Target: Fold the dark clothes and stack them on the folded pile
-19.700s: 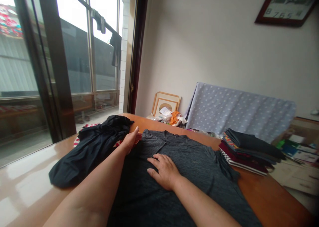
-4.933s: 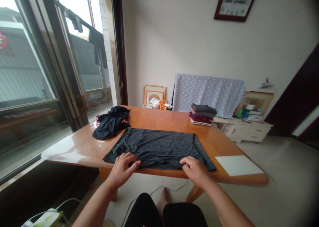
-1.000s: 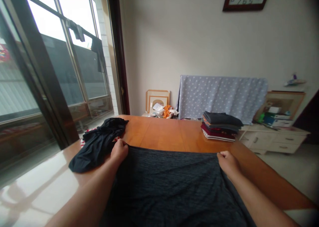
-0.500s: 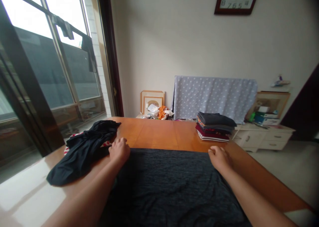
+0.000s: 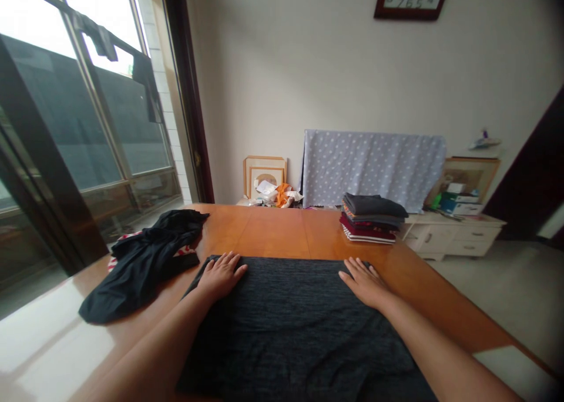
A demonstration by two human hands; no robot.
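Note:
A dark grey heathered garment (image 5: 299, 320) lies spread across the near part of the wooden table, its far edge fairly straight and some wrinkles toward me. On its far left corner rests my left hand (image 5: 221, 274), palm down with fingers stretched out. My right hand (image 5: 363, 280) lies flat on the far right corner, fingers spread. Neither hand grips the cloth. The garment's near edge is partly cut off by the bottom of the view, so its exact kind cannot be told.
Left on the table (image 5: 264, 231) is a crumpled black garment (image 5: 141, 264) with red-and-white striped cloth under it. A stack of folded clothes (image 5: 372, 218) stands at the far right edge. Beyond are a dotted cloth (image 5: 370, 167) and a white cabinet (image 5: 458, 234).
Both hands have gone from curled on the garment's far corners to flat and spread on top, moving slightly inward. The cloth now lies flatter along its far edge.

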